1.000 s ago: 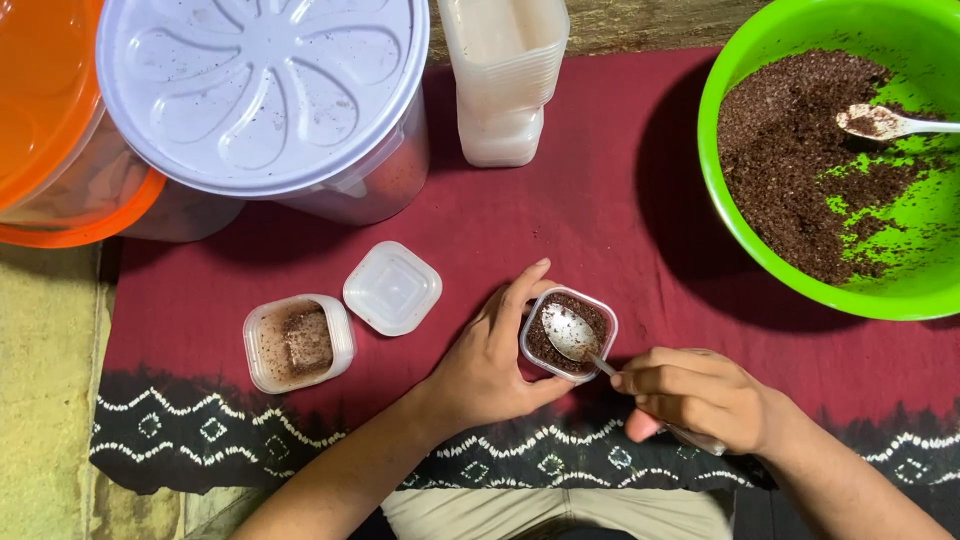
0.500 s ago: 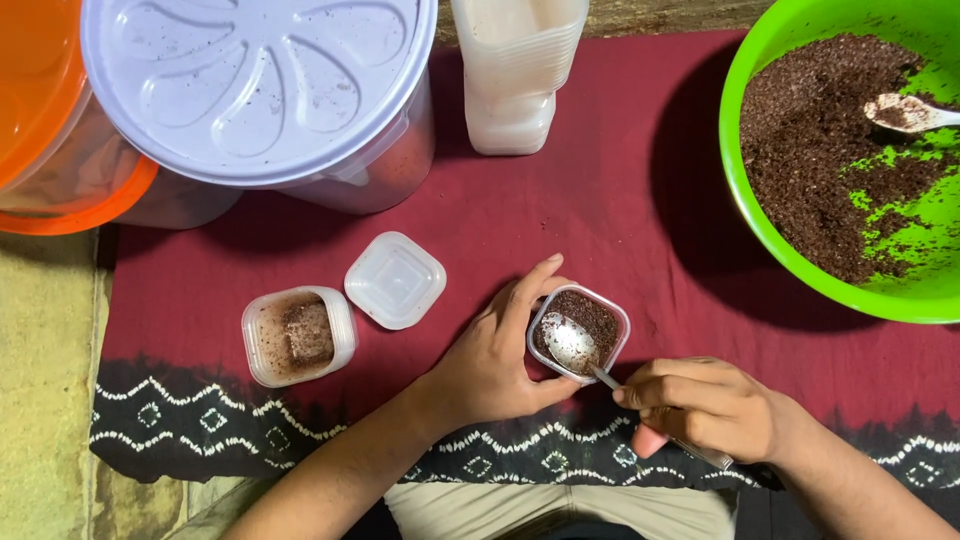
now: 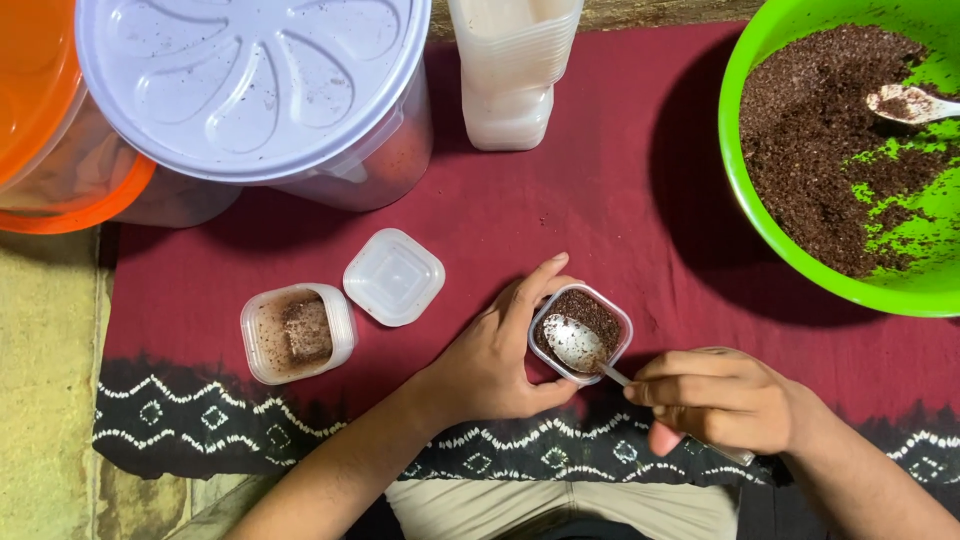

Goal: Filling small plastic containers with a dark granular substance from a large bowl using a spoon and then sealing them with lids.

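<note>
My left hand [image 3: 495,365] holds the small cup [image 3: 580,334] on the red cloth [image 3: 600,200]. My right hand [image 3: 720,398] grips the spoon [image 3: 575,342], which now lies lower, pressing the brown crumbs flat.

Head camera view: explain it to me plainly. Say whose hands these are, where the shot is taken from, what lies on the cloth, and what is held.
The camera sits on a person's head and looks down at their own bare hands. The left hand steadies a small square cup of dark crumbs; the right hand holds a metal spoon in it. On the red cloth lie a second cup, a loose lid, a stack of empty cups, a white-lidded tub and a green bowl of crumbs holding another spoon.
</note>
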